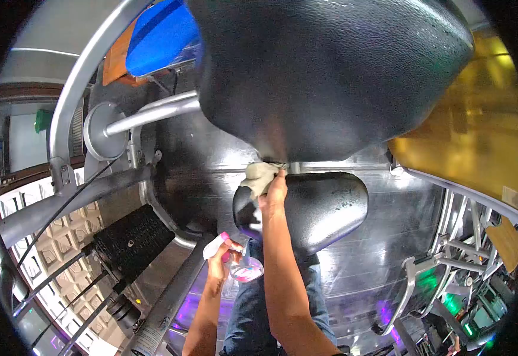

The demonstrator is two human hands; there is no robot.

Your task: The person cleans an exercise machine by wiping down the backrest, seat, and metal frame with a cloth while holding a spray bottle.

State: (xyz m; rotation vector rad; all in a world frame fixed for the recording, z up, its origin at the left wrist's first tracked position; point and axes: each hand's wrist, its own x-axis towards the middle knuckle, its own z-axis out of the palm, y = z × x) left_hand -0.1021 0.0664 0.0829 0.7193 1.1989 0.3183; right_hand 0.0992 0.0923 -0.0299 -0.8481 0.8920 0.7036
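1. The large black pad (336, 77) is filling the top of the view, its lower edge looming over the working area. Knuckles could be bumping it if the right hand lifted carelessly, since that hand is sitting just below.
2. The smaller black pad (336, 207) is lying under that edge. A loose fold of fabric could be snagging around the narrow space between the two pads if pushed in deep.
3. The clear spray bottle (247, 270) is tilting over the jeans (241, 317). It could be slipping or spilling if the grip slackened, because one hand alone is supporting it. The left hand (222, 256) is closing around its neck, below the white head.
4. The pale cloth (257, 177) is bunching in the right hand (275, 193), which is gripping it between thumb and fingers. It is lying at the large pad's lower edge, farther forward than the bottle.
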